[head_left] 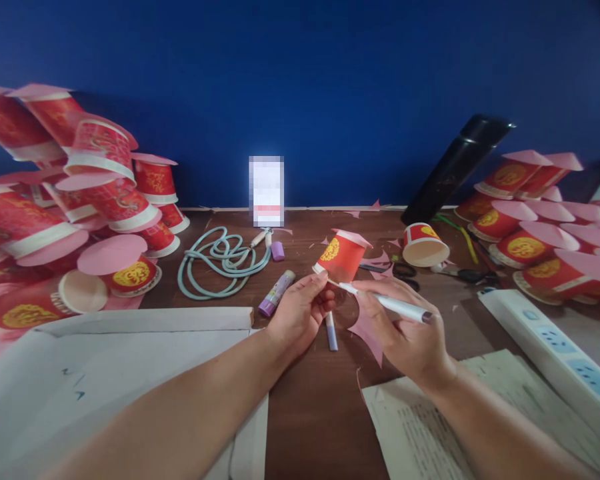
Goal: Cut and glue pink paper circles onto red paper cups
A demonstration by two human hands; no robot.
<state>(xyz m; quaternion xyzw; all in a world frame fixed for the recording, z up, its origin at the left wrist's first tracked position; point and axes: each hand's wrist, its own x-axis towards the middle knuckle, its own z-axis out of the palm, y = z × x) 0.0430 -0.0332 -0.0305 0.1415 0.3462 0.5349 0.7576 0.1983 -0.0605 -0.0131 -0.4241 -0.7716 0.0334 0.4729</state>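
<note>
Over the middle of the table, a red paper cup with a gold pattern is tilted upside down, a pink paper disc on its base. My left hand pinches the cup's white rim. A white pen is gripped in my right hand, its tip pointing left near that rim; whether it touches is too small to tell. Below the cup lies a white-and-lilac stick, perhaps a pen cap. Left of my left hand are a purple glue stick and its purple cap.
Piled cups with pink discs stand left and right. Farther back are a coiled cable, a lit phone, a lone cup and a leaning black bottle. Scissors, a power strip and papers lie right.
</note>
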